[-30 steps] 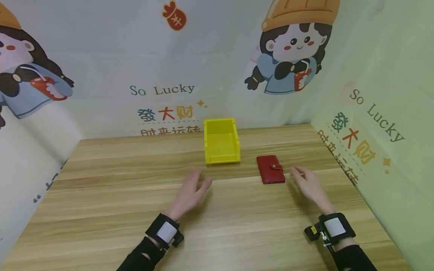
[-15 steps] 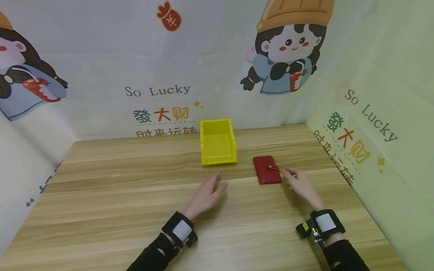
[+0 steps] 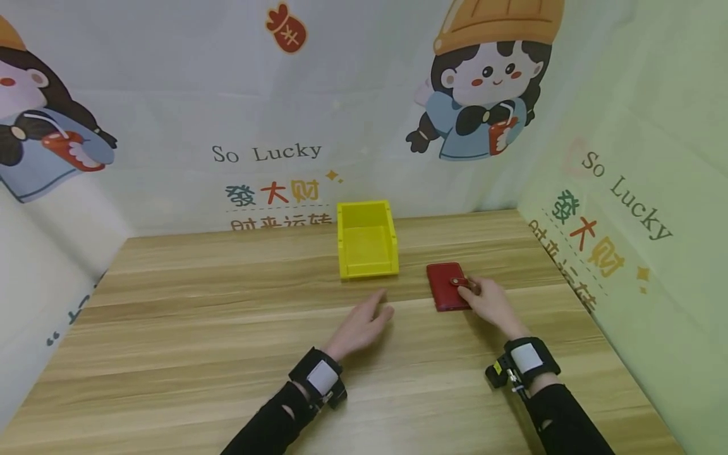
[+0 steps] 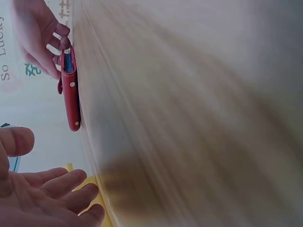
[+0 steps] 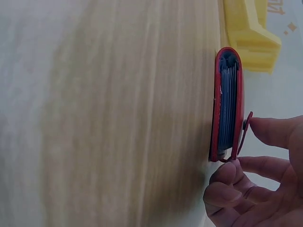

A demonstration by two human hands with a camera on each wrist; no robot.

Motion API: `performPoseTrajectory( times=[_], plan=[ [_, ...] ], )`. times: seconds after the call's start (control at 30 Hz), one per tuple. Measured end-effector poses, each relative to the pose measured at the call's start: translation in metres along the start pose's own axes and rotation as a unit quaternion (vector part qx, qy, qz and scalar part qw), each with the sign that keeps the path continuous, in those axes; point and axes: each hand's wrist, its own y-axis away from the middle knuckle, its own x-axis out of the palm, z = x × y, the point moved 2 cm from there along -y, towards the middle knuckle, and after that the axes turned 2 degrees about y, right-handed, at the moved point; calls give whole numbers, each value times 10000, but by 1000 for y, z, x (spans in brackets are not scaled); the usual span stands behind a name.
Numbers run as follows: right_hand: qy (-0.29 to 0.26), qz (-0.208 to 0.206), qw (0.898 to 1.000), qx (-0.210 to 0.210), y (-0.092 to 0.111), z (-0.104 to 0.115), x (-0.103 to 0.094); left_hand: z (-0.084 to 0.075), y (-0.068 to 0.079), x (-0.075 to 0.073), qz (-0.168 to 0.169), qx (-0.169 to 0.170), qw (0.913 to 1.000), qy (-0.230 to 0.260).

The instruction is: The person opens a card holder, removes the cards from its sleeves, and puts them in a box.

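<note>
A red card holder [image 3: 443, 288] lies flat on the table, its snap strap on the right side. In the right wrist view, a stack of thin sleeves shows between the covers of the card holder [image 5: 228, 106]. My right hand [image 3: 492, 306] grips its right edge, with the thumb at the strap's end and curled fingers against the spine side. Farther left, my left hand [image 3: 358, 326] hovers over the table with fingers extended, holding nothing. Its loosely spread fingers show in the left wrist view, where the left hand [image 4: 47, 198] is apart from the card holder.
A yellow open-top bin [image 3: 368, 243] stands behind the hands, left of the card holder and near the back wall. The wood-grain table [image 3: 188, 328] meets printed sheets [image 3: 364, 114] at the back and on both sides.
My right hand has moved left from beside the card holder and taken hold of its strap edge. My left hand has moved right across the table. The card holder stays put.
</note>
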Motion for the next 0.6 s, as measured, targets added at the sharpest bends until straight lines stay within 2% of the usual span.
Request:
performPoseTrajectory(
  times=[0.13, 0.27, 0.4, 0.6],
  plan=[
    [94, -49, 9999, -136, -4, -1, 3, -4, -10, 8, 118, 231, 9995, -165],
    [250, -119, 9995, -118, -6, 0, 7, -11, -18, 13, 322, 154, 9991, -220],
    [299, -150, 9994, -103, -5, 4, 12, -20, -21, 17, 569, -59, 9984, -39],
    [242, -196, 9993, -185, -2, 10, 20, -19, -24, 22, 725, -227, 9969, -221]
  ],
)
